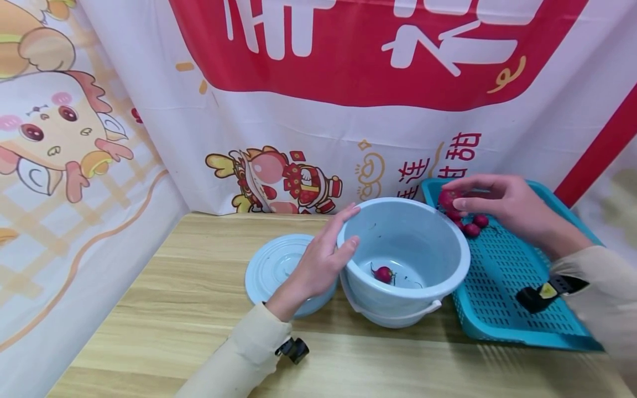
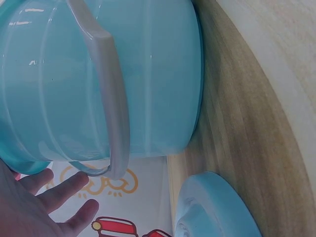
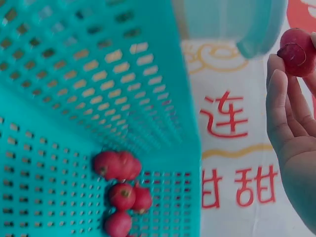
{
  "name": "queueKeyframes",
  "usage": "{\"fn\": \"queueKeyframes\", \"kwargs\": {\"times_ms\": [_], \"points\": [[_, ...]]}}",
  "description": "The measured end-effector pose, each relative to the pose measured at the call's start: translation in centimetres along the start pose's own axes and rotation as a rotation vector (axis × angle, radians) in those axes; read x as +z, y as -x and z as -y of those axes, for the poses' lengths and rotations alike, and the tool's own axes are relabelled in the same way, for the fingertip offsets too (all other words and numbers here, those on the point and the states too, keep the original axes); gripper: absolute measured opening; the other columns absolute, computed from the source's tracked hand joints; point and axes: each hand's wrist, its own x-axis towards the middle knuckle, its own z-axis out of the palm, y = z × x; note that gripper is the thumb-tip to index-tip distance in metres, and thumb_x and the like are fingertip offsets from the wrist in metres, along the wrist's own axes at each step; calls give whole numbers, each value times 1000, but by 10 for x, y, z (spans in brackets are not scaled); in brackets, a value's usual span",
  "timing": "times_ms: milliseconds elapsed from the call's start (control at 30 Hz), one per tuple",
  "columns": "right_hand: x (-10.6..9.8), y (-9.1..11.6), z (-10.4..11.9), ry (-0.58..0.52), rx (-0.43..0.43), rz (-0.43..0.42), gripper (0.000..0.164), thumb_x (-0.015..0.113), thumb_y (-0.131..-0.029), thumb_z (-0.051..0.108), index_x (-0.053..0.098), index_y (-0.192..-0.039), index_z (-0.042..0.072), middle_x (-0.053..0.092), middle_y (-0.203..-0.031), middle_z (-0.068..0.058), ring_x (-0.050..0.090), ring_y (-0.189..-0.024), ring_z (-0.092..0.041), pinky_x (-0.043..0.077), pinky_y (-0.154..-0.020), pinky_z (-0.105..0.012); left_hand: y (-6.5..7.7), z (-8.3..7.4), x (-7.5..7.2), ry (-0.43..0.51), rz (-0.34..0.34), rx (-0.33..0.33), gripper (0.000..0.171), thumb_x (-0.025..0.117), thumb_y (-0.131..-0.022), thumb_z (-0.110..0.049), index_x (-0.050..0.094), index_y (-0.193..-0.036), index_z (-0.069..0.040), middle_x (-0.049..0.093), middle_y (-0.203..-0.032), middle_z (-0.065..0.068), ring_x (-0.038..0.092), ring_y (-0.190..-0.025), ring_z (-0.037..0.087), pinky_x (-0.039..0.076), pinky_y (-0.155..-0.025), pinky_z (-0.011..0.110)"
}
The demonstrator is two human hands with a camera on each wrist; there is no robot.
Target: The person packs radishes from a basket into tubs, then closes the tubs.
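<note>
Head view: the right hand (image 1: 497, 205) pinches a radish (image 1: 449, 199) over the far left corner of the basket (image 1: 497, 333); the bucket (image 1: 398, 307) stands just left of it, its mouth up, so the gap between grip and rim is short and runs sideways. One more radish (image 1: 384, 274) lies on the bucket's floor. The left hand (image 1: 320, 258) rests on the opposite rim, farther from the held radish, beside the lid (image 1: 269, 271).

Left wrist view: that hand's fingers spread loosely at the rim, near the handle (image 2: 116, 103).

Right wrist view: fingertips grasp the roundish radish, which shows no clear long axis; other radishes (image 3: 121, 196) lie inside the basket.
</note>
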Motion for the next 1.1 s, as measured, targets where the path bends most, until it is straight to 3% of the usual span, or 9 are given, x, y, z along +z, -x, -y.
{"fn": "queueKeyframes", "kwargs": {"times_ms": [233,533,800,967,1100], "points": [[13,0,25,-81,-102,17,50,79,-95,26,66,-143,21,70,-130,14,73,-109,-8,67,-79,-31,0,0,0,-1,5,-6,62,43,-106,-47,32,-165,-36,25,-176,-15,29,-163,21,35,-125,65],[37,-6,43,-39,-197,104,45,81,-94,26,71,-135,13,74,-129,-11,80,-101,-20,68,-81,-39,-1,1,0,4,10,-11,62,44,-106,-47,32,-165,-37,25,-176,-16,30,-163,22,38,-123,65],[56,-13,48,19,-258,155,43,84,-91,25,72,-131,13,78,-120,-9,80,-96,-19,67,-84,-33,0,0,-1,12,10,-22,61,46,-106,-46,32,-165,-38,25,-176,-15,30,-162,23,39,-123,65],[64,-11,49,88,-222,103,46,85,-90,31,73,-132,15,77,-119,-9,77,-94,-21,66,-80,-33,1,1,-1,18,8,-19,62,46,-105,-47,32,-165,-38,26,-176,-15,31,-162,23,40,-122,65],[70,-9,47,206,-259,71,44,87,-88,31,74,-128,17,76,-116,-6,73,-93,-21,65,-76,-34,1,1,-1,22,11,-12,62,45,-105,-47,32,-165,-37,25,-176,-14,31,-162,24,39,-123,65]]}}
